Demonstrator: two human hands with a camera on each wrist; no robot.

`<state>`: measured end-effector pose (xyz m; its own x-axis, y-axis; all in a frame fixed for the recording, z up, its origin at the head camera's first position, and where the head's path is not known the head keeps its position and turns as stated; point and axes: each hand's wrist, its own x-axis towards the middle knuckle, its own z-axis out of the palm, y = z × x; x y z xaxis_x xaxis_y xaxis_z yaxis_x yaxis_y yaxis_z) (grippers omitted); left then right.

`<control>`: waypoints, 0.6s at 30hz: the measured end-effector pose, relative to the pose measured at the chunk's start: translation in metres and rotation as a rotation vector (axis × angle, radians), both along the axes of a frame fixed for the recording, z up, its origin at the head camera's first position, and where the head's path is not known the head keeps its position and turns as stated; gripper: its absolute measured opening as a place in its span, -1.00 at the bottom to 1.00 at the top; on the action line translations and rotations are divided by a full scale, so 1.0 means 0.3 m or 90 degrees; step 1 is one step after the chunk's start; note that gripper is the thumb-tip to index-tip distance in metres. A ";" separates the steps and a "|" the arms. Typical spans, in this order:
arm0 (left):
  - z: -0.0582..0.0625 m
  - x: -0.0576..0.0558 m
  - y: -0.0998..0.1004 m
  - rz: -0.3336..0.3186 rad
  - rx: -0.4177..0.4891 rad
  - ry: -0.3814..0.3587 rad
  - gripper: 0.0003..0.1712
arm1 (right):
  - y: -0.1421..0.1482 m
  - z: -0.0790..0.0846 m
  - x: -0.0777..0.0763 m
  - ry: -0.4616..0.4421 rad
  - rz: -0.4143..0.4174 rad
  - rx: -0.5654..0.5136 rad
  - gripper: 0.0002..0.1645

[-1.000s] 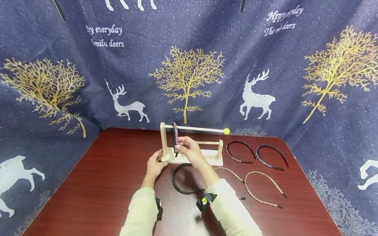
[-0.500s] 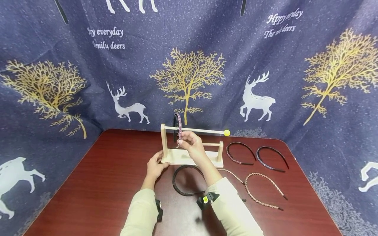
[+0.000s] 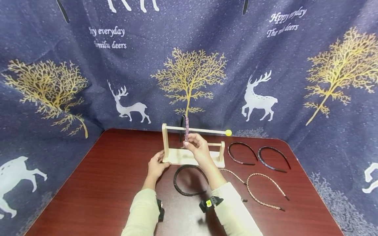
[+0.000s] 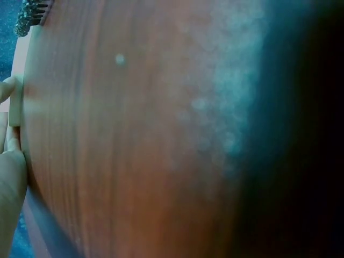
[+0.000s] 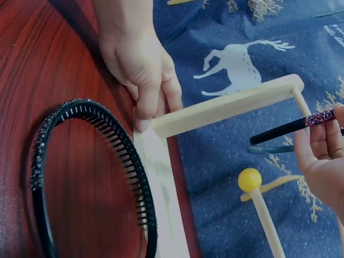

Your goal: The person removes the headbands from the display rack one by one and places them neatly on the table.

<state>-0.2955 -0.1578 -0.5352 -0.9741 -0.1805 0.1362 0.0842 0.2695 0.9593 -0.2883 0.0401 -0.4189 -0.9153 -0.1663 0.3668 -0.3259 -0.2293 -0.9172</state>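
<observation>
My right hand [image 3: 199, 149] pinches one lower end of a black headband [image 3: 186, 127] with pink glitter along its band. The headband stands upright, its arch above the top rod [image 3: 203, 130] of a wooden stand [image 3: 180, 157], its two sides straddling the rod. In the right wrist view, its dark ends [image 5: 279, 130] point away from my fingers. My left hand [image 3: 156, 166] grips the stand's left base corner, thumb in front, as the right wrist view also shows. In the left wrist view, only part of the left hand [image 4: 8, 188] appears at the edge.
A yellow ball [image 3: 228, 132] caps the top rod's right end; a shorter, lower rod [image 3: 214, 144] sits below. A black toothed headband [image 3: 176, 183] lies before the stand. To the right lie pink-glitter [image 3: 236, 160], blue-glitter [image 3: 267, 166] and braided beige headbands [image 3: 260, 201]. A patterned cloth [image 3: 189, 32] hangs behind.
My right hand has raised the pink-glitter headband so its arch rises above the top rod, and has shifted it to the right along the rod. The left hand has stayed on the stand.
</observation>
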 end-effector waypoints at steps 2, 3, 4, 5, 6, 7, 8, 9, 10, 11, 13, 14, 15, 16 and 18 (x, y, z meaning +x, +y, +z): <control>-0.003 -0.003 0.002 0.000 0.006 -0.006 -0.26 | 0.020 -0.007 0.004 0.004 -0.012 0.005 -0.70; -0.004 -0.003 0.002 0.000 0.005 -0.006 -0.26 | 0.030 -0.008 0.007 0.008 -0.019 0.011 -0.70; -0.004 -0.004 0.002 0.000 0.007 -0.006 -0.26 | 0.041 -0.008 0.009 0.010 -0.025 0.015 -0.70; -0.003 -0.004 0.001 0.000 0.008 -0.005 -0.27 | 0.051 -0.008 0.011 0.012 -0.029 0.015 -0.69; -0.002 -0.002 0.000 0.001 0.005 0.001 -0.27 | 0.060 -0.009 0.012 0.013 -0.033 0.015 -0.69; -0.002 -0.001 -0.001 0.002 0.007 0.004 -0.27 | 0.069 -0.009 0.012 0.015 -0.037 0.012 -0.69; -0.001 0.001 -0.002 0.003 0.008 0.010 -0.27 | 0.078 -0.009 0.013 0.015 -0.041 0.006 -0.69; 0.000 0.004 -0.002 0.004 0.003 0.024 -0.29 | 0.087 -0.008 0.014 0.014 -0.045 0.000 -0.69; 0.000 0.007 -0.003 0.004 0.002 0.029 -0.29 | 0.095 -0.008 0.015 0.013 -0.048 -0.010 -0.70; 0.001 0.009 -0.003 0.003 0.003 0.034 -0.29 | 0.102 -0.007 0.017 0.014 -0.050 -0.022 -0.70; 0.000 0.010 -0.002 0.000 0.004 0.036 -0.29 | 0.116 -0.003 0.019 0.016 -0.060 -0.037 -0.71; -0.001 0.009 -0.001 0.000 0.005 0.032 -0.29 | 0.123 0.000 0.021 0.019 -0.066 -0.043 -0.72; -0.002 0.007 -0.001 0.001 0.006 0.025 -0.28 | 0.130 0.003 0.023 0.023 -0.070 -0.049 -0.72; -0.004 0.004 -0.001 0.001 0.011 0.010 -0.26 | 0.136 0.005 0.025 0.030 -0.074 -0.054 -0.73; -0.004 0.000 0.000 0.005 0.009 -0.006 -0.25 | 0.150 0.011 0.029 0.042 -0.078 -0.062 -0.72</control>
<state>-0.2956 -0.1578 -0.5366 -0.9739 -0.1897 0.1245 0.0731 0.2570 0.9636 -0.2794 0.0850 -0.4156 -0.9000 -0.0160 0.4355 -0.4153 -0.2715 -0.8682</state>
